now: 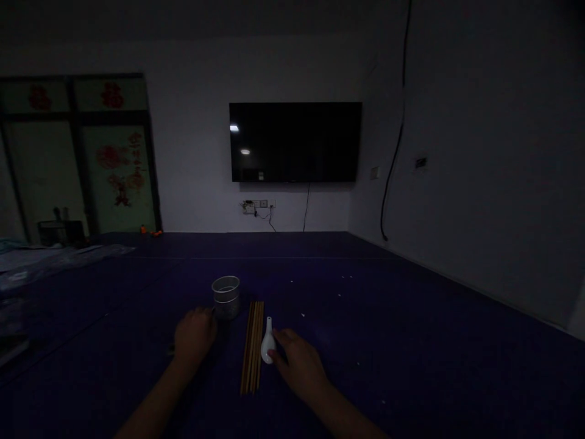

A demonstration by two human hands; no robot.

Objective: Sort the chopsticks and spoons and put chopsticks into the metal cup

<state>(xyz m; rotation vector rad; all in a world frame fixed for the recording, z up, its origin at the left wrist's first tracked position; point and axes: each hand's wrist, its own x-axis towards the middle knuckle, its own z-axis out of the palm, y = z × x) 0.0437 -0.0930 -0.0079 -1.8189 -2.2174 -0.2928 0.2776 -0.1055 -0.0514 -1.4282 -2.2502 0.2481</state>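
A white soup spoon lies just right of the chopsticks, its handle pointing away from me. My right hand grips it from the right, thumb over the edge of the bowl and a fingertip by the handle. Several brown wooden chopsticks lie side by side on the dark blue surface. Behind them to the left stands an upright metal cup. My left hand is closed beside the cup's left side. A small pale end shows left of that hand; the fingers hide what they hold.
The dark blue surface reaches back to the wall, with small white bits scattered at right. Clear plastic sheeting lies at far left. Small orange objects sit near the door. A television hangs ahead; a black cable runs down the right wall.
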